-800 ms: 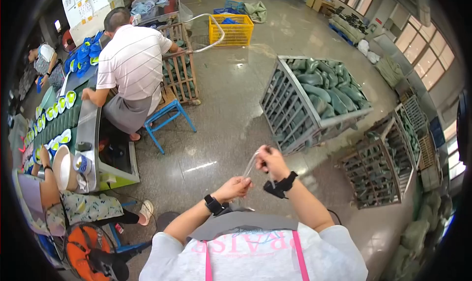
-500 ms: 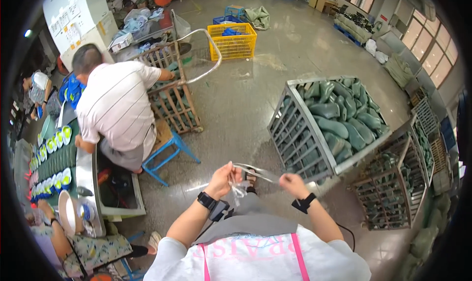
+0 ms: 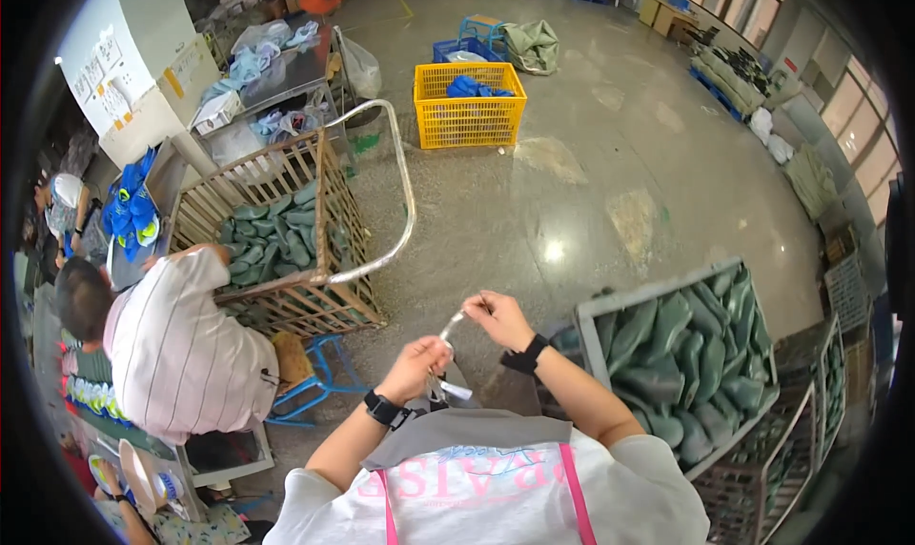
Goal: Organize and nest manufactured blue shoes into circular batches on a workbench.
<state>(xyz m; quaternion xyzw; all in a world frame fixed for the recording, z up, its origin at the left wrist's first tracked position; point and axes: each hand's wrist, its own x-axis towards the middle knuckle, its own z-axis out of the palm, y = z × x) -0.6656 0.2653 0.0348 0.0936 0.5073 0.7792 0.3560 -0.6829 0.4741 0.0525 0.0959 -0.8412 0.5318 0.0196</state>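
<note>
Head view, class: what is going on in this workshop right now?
A person standing on the concrete floor holds a thin clear strip between both hands, the left hand lower, the right hand higher. A crate of green shoe parts stands to the right. To the left, a seated co-worker leans toward a wooden cart.

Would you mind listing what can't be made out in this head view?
- Clear strip between the left hand and right hand: too thin and small to tell its kind.
- Small tag under the left hand: partly hidden by the hand, too small to identify.
- Right cart: its far side is cut off by the dark fisheye rim.
- Seated person: hands hidden behind the body and the wooden cart.
</note>
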